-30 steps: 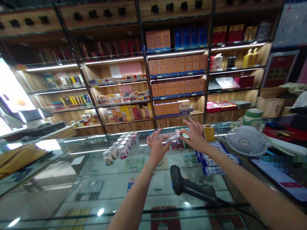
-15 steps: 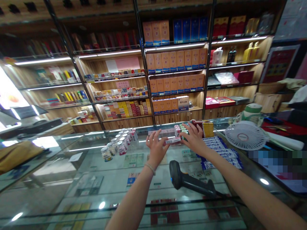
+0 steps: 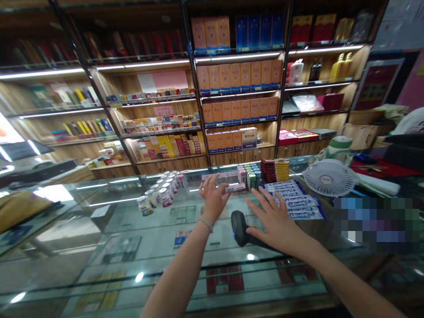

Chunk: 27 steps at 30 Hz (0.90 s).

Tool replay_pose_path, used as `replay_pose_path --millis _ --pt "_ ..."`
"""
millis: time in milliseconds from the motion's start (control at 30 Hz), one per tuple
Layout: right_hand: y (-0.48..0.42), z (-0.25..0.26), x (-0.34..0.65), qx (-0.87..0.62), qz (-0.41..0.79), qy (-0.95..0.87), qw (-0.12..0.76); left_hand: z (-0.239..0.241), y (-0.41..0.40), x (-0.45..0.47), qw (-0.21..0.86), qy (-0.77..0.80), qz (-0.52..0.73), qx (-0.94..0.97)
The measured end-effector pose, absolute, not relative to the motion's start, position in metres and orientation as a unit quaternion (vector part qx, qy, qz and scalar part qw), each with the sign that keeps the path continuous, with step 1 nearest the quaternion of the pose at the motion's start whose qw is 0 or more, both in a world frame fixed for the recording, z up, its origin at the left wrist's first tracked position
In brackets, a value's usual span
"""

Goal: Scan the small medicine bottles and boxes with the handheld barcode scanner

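Note:
My left hand [image 3: 212, 198] pinches the left end of a slim white and dark-red pack [image 3: 236, 187] between thumb and fingers, above the glass counter. Its exact kind is too small to tell. Lower and to the right, my right hand [image 3: 276, 223] is open with its fingers spread and nothing held. It is over the black barcode scanner [image 3: 239, 229], partly hiding the handle. Just beyond the pack are rows of small pink, green and blue tubs [image 3: 252, 176]. Blue-and-white wrapped sticks [image 3: 294, 199] lie on the counter beyond my right hand.
Several small clear jars [image 3: 165, 194] stand in rows to the left. A stack of brown and yellow packs [image 3: 274, 171], a white fan [image 3: 328, 181] and a green-and-white jug [image 3: 339, 148] are at the right. Shelves with orange boxes [image 3: 236, 77] line the back wall.
My right hand has let go of the slim pack and come down and right to the scanner, fingers spreading. My left hand still has the pack. The view has shifted slightly.

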State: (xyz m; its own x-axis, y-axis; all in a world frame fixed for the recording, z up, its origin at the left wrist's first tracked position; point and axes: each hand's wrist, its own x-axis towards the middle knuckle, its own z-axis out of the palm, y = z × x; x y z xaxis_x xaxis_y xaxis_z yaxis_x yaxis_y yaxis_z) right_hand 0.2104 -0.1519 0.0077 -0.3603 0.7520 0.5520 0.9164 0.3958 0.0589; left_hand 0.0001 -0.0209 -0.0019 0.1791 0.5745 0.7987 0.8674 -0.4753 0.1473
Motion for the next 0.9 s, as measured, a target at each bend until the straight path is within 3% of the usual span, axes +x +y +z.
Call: replay_pose_path --millis 267,667,900 --pt "-0.173 -0.008 0.191 -0.562 -0.089 -0.799 0.194 -0.003 -0.022 0.001 0.161 -0.481 -0.424 -0.751" --pt "-0.174 -0.021 0.181 -0.551 -0.093 -0.779 0.285 0.0 -0.022 -0.001 0.161 -0.488 -0.432 -0.741" --pt "-0.176 0.004 0.188 -0.582 0.052 -0.759 0.288 -0.001 -0.018 -0.005 0.166 -0.5 -0.442 -0.726"
